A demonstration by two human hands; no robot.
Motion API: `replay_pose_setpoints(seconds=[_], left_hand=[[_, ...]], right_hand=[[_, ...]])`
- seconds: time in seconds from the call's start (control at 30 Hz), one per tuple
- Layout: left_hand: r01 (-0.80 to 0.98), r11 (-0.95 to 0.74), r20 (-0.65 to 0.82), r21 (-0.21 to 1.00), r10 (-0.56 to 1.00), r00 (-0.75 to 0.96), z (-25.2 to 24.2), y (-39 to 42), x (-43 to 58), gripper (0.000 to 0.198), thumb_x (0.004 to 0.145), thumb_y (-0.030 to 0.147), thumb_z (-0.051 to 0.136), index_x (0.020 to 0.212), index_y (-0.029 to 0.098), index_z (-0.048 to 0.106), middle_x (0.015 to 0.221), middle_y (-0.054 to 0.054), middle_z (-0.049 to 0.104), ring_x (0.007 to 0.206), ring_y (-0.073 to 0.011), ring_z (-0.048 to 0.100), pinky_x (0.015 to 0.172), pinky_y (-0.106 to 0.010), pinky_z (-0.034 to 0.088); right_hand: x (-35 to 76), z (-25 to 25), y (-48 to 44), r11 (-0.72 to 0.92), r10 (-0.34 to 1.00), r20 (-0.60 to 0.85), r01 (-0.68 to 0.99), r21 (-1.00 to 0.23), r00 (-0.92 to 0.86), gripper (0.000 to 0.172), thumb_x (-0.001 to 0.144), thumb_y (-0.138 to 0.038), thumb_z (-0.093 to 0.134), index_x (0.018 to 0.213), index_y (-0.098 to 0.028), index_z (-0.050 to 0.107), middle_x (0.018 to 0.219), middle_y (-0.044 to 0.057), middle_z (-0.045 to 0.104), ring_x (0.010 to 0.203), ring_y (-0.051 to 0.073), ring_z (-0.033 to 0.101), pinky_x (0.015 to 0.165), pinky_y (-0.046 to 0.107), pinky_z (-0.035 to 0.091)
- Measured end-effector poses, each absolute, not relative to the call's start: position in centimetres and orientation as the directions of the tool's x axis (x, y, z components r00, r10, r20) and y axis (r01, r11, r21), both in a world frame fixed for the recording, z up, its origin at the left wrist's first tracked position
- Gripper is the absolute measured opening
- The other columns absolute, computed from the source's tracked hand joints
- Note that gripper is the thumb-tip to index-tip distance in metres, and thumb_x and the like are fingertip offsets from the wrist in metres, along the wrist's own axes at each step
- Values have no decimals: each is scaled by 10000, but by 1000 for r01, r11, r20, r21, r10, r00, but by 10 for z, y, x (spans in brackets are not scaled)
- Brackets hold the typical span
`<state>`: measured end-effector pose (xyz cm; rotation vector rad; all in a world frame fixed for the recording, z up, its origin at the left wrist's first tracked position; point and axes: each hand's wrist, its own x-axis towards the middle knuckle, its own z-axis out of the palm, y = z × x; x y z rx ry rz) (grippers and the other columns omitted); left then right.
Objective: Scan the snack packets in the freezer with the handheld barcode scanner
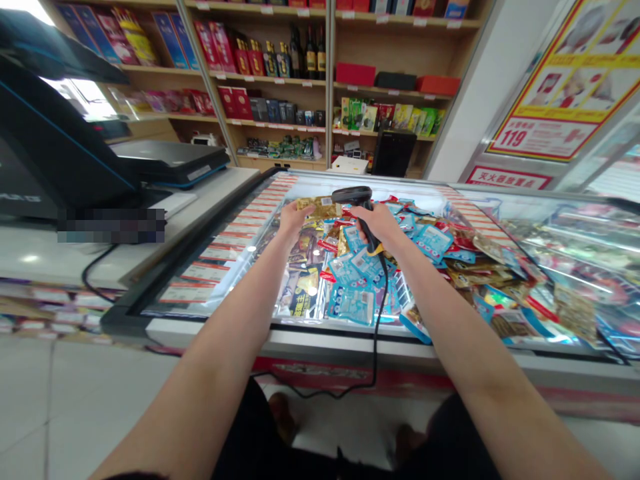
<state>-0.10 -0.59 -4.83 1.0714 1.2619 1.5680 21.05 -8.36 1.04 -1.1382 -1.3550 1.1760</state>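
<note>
Pinched in my left hand (296,219) is a gold snack packet (320,207), stretched out flat above the freezer's glass top, with a white barcode patch near its right end. My right hand (376,221) wraps around the handle of a black barcode scanner (353,195). The scanner's head points left, over the right end of the packet. From its handle a black cable (376,320) runs down past the freezer's front edge. Under both hands lie many blue snack packets (353,303), mixed with gold, red and brown ones.
A chest freezer (200,327) with a dark-edged glass top spans the front. To the left, a counter (45,267) carries a black checkout machine (60,147) and a flat weighing plate (170,160). Behind stand wooden shelves (280,83) with bottles and boxes. Loose packets (510,313) spread toward the right.
</note>
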Motion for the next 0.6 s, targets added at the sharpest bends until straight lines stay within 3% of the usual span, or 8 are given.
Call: replay_pose_setpoints(seconds=[0.6], left_hand=[[-100, -167, 132, 981, 948, -289, -56, 2, -6, 317, 577, 296, 829, 843, 176, 706, 797, -14, 724, 809, -195, 701, 790, -306, 555]], right_hand=[[208, 16, -90, 86, 993, 72, 155, -984, -93, 387, 934, -203, 662, 575, -210, 517, 449, 6, 554, 314, 115, 466, 289, 220, 388]])
